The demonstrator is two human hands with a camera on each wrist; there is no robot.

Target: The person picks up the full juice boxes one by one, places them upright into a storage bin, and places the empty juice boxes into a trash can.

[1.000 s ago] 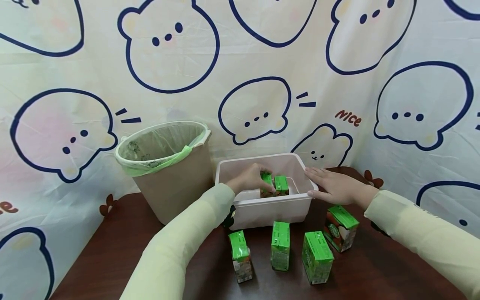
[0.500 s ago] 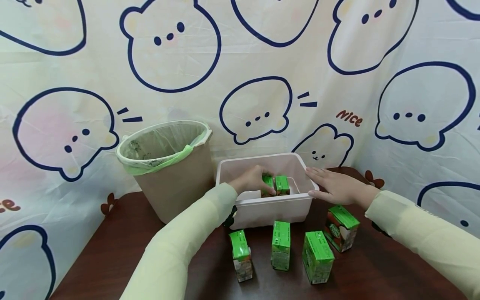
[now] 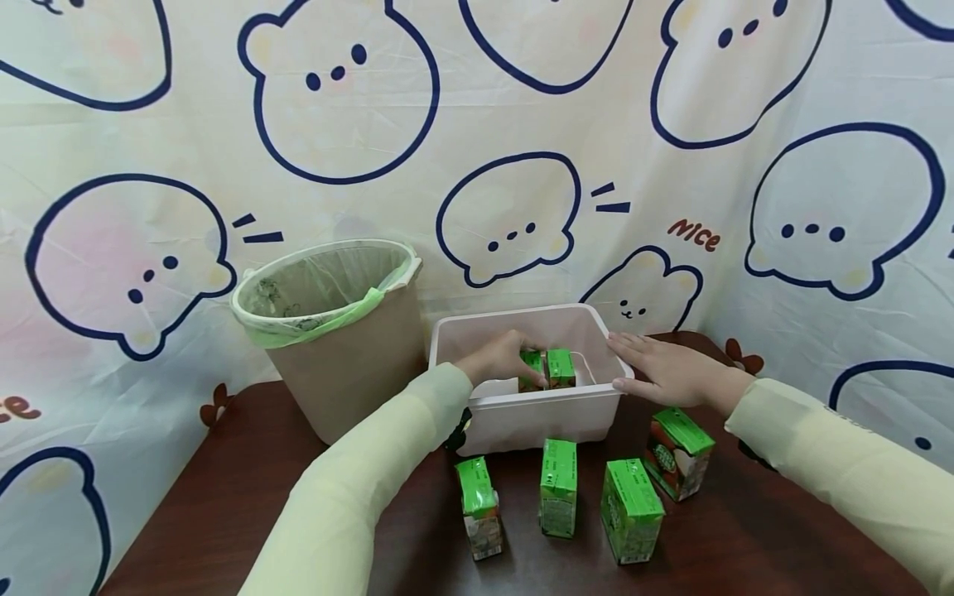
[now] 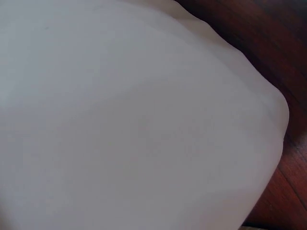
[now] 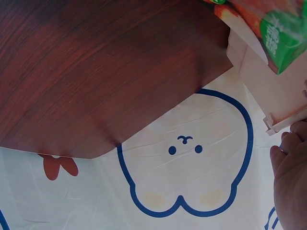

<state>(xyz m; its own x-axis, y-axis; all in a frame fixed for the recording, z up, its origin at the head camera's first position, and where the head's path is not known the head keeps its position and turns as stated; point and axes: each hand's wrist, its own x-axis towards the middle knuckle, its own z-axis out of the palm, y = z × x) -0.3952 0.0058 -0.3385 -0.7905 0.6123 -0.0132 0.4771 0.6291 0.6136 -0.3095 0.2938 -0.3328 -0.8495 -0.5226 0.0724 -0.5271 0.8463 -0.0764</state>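
Inside a pale pink plastic bin (image 3: pixel 540 426), my left hand (image 3: pixel 498 358) grips a small green-topped drink carton (image 3: pixel 532 361) between thumb and fingers. A second carton (image 3: pixel 561 369) stands right beside it on the bin floor. My right hand (image 3: pixel 674 374) lies flat with fingers extended, resting at the bin's right rim. In the right wrist view, that hand (image 5: pixel 293 175) shows at the edge of the bin (image 5: pixel 268 81). A pale surface fills most of the left wrist view, and the left hand is hidden there.
Before the bin stand a left carton (image 3: pixel 479 509), a middle carton (image 3: pixel 558 488), a larger-looking carton (image 3: pixel 632 511) and one near the right forearm (image 3: pixel 680 454). A tall lined trash can (image 3: pixel 358 364) is left of the bin on the dark wooden table (image 3: pixel 216 505). A printed curtain (image 3: pixel 358 207) hangs behind.
Both hands keep their places, the left on the carton and the right at the rim. Only the head view has shifted very slightly since the earliest frame.
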